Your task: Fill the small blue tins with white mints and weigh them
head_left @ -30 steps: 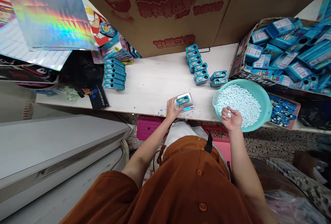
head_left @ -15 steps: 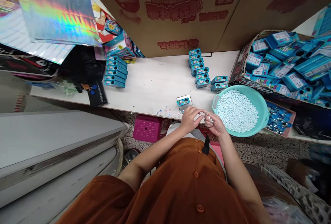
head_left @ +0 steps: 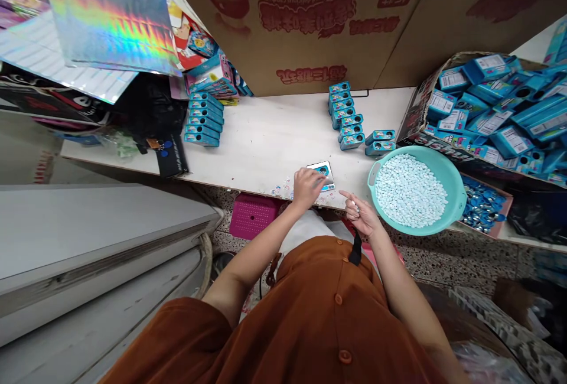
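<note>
Blue box (head_left: 323, 169) sits near the front edge (head_left: 248, 189), open white tabletop (head_left: 266, 136) leftward.

A magenta stool (head_left: 243, 211) and speckled floor (head_left: 434, 251) show below a white table (head_left: 274, 142)

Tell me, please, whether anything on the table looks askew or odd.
The middle row of blue boxes looks askew: its front boxes sit right of the back ones. Small coloured marks dot the table edge near the left hand.

Turquoise basin (head_left: 456, 195), whitish-blue pellets (head_left: 410, 192), blue boxes (head_left: 343, 117), rainbow-streaked silver sheet (head_left: 115, 23), rust-brown shirt (head_left: 305, 313).
</note>
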`<action>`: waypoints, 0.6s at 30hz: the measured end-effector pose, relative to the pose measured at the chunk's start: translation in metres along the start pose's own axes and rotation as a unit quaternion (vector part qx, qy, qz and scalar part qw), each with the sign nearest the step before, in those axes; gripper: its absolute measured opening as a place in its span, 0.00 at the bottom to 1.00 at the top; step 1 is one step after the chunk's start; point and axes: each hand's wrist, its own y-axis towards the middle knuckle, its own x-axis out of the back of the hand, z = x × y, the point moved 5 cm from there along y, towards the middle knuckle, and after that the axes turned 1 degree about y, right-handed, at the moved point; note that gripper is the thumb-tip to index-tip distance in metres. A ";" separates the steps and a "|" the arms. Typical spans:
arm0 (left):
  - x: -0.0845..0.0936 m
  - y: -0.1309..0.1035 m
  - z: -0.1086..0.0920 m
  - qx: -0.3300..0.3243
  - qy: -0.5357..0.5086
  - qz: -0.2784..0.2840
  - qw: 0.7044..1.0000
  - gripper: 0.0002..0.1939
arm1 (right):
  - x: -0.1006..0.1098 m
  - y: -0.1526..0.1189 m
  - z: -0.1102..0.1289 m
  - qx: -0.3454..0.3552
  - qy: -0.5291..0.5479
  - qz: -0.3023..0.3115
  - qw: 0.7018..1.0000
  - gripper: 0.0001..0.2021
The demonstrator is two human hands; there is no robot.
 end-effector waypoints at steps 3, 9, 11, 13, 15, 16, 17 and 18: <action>-0.011 0.011 0.019 0.012 0.030 -0.007 0.999 0.10 | 0.011 -0.006 0.002 0.013 0.007 -0.019 1.000 0.13; -0.030 0.021 0.035 0.024 0.058 0.006 0.998 0.10 | 0.025 -0.020 0.002 0.040 0.003 -0.035 0.999 0.12; -0.026 0.014 0.038 0.027 0.065 0.008 0.998 0.12 | 0.028 -0.023 0.001 0.044 0.010 -0.039 0.998 0.12; -0.018 0.002 0.045 0.044 0.071 0.001 0.997 0.13 | 0.030 -0.025 -0.002 0.046 0.024 -0.044 0.998 0.12; -0.008 -0.015 0.055 0.073 0.077 -0.001 0.994 0.14 | 0.033 -0.028 -0.004 0.047 0.041 -0.051 0.997 0.11; -0.004 -0.024 0.061 0.089 0.081 0.003 0.993 0.14 | 0.034 -0.029 -0.005 0.046 0.051 -0.053 0.996 0.11; 0.000 -0.033 0.067 0.104 0.085 0.008 0.991 0.14 | 0.036 -0.030 -0.007 0.042 0.061 -0.054 0.996 0.11; 0.003 -0.041 0.072 0.117 0.090 0.013 0.989 0.13 | 0.037 -0.030 -0.008 0.036 0.070 -0.055 0.995 0.10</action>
